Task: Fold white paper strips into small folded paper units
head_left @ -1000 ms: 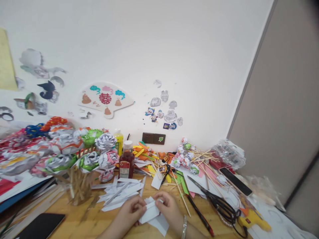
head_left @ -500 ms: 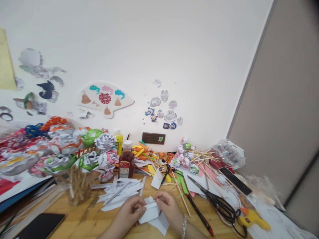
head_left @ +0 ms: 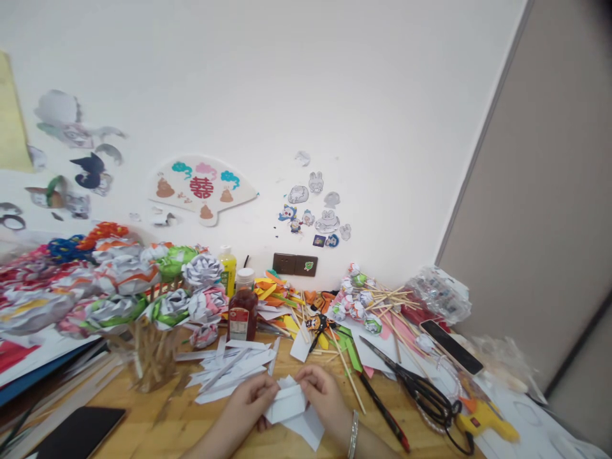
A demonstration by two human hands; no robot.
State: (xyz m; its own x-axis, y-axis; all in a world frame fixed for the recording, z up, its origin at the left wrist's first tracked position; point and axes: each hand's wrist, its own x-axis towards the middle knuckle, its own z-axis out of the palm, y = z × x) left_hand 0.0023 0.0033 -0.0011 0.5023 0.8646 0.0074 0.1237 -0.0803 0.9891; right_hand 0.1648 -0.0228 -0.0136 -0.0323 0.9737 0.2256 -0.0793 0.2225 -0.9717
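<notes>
Both my hands meet low in the middle of the view over a wooden table (head_left: 157,424). My left hand (head_left: 251,401) and my right hand (head_left: 322,398) each pinch an edge of a folded white paper piece (head_left: 287,405), fingers closed on it. A silver bracelet (head_left: 352,433) sits on my right wrist. Just beyond my left hand lies a heap of cut white paper strips (head_left: 229,370).
Paper flowers on sticks (head_left: 143,299) fill the left. A red jar (head_left: 242,315) and a yellow bottle (head_left: 228,268) stand behind. Black scissors (head_left: 421,389), a yellow glue gun (head_left: 485,417), wooden skewers (head_left: 377,306) and a phone (head_left: 452,347) lie right; another phone (head_left: 79,433) lies left.
My fingers have shifted slightly along the folded paper; the view has barely moved.
</notes>
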